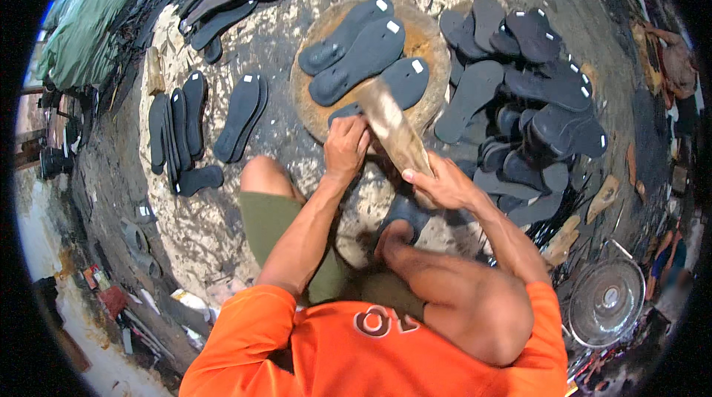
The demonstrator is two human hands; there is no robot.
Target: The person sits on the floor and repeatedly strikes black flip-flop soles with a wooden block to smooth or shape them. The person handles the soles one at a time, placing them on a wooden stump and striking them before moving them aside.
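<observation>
A round wooden block [426, 39] stands in front of me with three black shoe soles [356, 52] lying on top. My left hand [345, 146] presses down on a fourth black sole [343, 111] at the block's near edge. My right hand [443, 183] grips the lower end of a thick wooden mallet [393, 130], which slants up over the block, blurred. I sit on the ground in an orange shirt and green shorts, knees bent.
A big heap of black soles [534, 100] lies to the right. More soles lie in rows to the left [182, 126] and at the back left [230, 0]. A metal fan guard [606, 300] lies at the lower right. Green cloth [81, 33] sits far left.
</observation>
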